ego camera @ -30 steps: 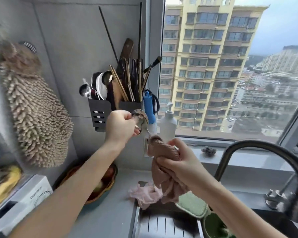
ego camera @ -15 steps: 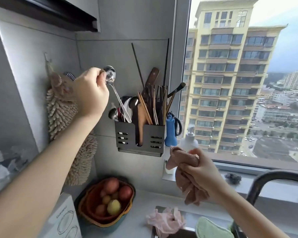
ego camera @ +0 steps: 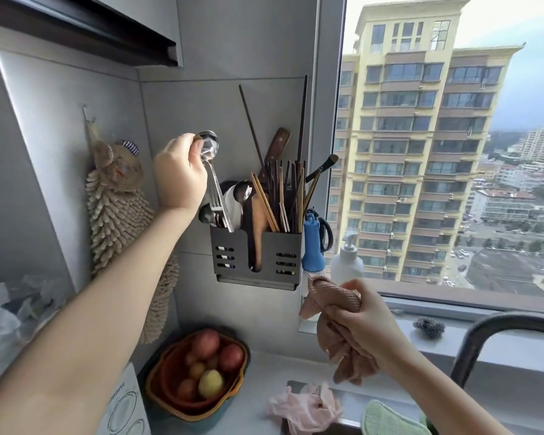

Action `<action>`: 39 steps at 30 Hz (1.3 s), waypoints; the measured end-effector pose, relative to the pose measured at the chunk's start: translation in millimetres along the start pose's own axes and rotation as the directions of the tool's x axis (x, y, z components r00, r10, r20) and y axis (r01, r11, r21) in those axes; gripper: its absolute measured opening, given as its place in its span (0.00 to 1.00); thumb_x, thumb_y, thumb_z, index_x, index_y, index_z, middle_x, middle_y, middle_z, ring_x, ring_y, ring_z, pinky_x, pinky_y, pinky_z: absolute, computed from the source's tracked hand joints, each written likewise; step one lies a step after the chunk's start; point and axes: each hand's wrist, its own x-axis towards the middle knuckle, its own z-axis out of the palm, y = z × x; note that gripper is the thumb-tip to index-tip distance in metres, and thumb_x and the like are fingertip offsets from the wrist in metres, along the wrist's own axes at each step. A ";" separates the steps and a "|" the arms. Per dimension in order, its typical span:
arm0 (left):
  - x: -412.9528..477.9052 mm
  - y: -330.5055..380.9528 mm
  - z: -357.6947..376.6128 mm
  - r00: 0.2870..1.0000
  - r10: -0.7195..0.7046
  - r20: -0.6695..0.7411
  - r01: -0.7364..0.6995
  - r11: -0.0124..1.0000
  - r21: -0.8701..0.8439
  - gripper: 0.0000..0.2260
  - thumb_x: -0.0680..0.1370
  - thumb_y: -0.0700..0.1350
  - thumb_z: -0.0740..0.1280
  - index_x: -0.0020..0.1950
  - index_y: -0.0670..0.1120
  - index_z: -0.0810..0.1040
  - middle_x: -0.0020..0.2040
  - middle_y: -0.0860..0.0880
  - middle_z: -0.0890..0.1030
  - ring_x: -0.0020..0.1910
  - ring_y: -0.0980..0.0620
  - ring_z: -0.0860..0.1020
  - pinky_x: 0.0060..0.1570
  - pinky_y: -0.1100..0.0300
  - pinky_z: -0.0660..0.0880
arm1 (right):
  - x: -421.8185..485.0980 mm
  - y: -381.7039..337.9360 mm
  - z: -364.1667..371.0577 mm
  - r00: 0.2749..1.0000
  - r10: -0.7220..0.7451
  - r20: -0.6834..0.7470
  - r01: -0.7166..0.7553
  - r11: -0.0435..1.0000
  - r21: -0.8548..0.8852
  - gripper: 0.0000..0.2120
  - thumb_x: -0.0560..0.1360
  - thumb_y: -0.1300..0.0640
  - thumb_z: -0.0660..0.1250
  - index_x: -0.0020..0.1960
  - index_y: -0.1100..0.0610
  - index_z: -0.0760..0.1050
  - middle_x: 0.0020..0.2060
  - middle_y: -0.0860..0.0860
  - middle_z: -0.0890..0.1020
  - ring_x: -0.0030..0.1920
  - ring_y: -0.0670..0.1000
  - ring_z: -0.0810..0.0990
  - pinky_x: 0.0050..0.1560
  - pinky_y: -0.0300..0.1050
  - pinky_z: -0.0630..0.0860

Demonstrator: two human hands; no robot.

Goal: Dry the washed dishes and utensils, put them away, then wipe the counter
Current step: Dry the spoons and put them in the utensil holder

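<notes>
Spoon (ego camera: 213, 171) of shiny metal is held by its bowl end in the left hand (ego camera: 179, 174), pinched between the thumb and the fingers. Its handle points down into the left compartment of the dark utensil holder (ego camera: 255, 257), which hangs on the grey wall next to the window frame. I cannot tell if the handle tip already touches the bottom. In the same compartment stand a fork (ego camera: 215, 204) and other spoons; the right compartment is full of chopsticks (ego camera: 285, 199), and a wooden spatula (ego camera: 258, 227) stands in the middle slot.

The right hand (ego camera: 363, 318) is lower, below the right corner of the holder, and it is closed tightly around a crumpled brown cloth (ego camera: 330, 309), part of which hangs under the fist.

On the worktop, in the back left corner, sits an orange bowl (ego camera: 170, 400) with fruit. A pink cloth (ego camera: 302, 406) lies at the near edge of the sink, a green sponge (ego camera: 390, 419) just beside it. A fluffy beige towel (ego camera: 117, 211) hangs on the left wall.
</notes>
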 end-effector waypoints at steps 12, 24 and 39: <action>-0.8 13.6 4.5 0.952 -0.220 0.215 0.174 0.961 0.214 0.10 0.78 0.43 0.62 0.47 0.39 0.80 0.43 0.39 0.83 0.43 0.38 0.78 0.35 0.52 0.62 | 6.6 -2.4 3.2 0.999 0.034 -0.017 -0.033 0.999 0.018 0.11 0.71 0.63 0.71 0.49 0.56 0.72 0.40 0.51 0.79 0.42 0.51 0.79 0.43 0.45 0.75; -10.6 11.1 26.9 0.700 -0.412 0.583 0.116 0.872 0.476 0.12 0.71 0.42 0.70 0.53 0.51 0.82 0.58 0.40 0.76 0.58 0.40 0.72 0.59 0.56 0.67 | -0.6 5.3 -1.4 1.000 0.019 -0.016 -0.019 1.000 0.020 0.11 0.71 0.64 0.71 0.50 0.58 0.72 0.42 0.54 0.80 0.40 0.50 0.78 0.38 0.37 0.73; -121.8 209.9 -38.9 0.681 0.047 0.731 0.117 0.978 -0.172 0.18 0.72 0.45 0.72 0.61 0.47 0.78 0.52 0.43 0.76 0.55 0.41 0.73 0.56 0.53 0.66 | -112.1 65.7 -129.2 0.992 -0.054 0.112 0.085 0.952 -0.295 0.35 0.75 0.53 0.68 0.71 0.33 0.51 0.55 0.49 0.80 0.48 0.48 0.81 0.55 0.47 0.77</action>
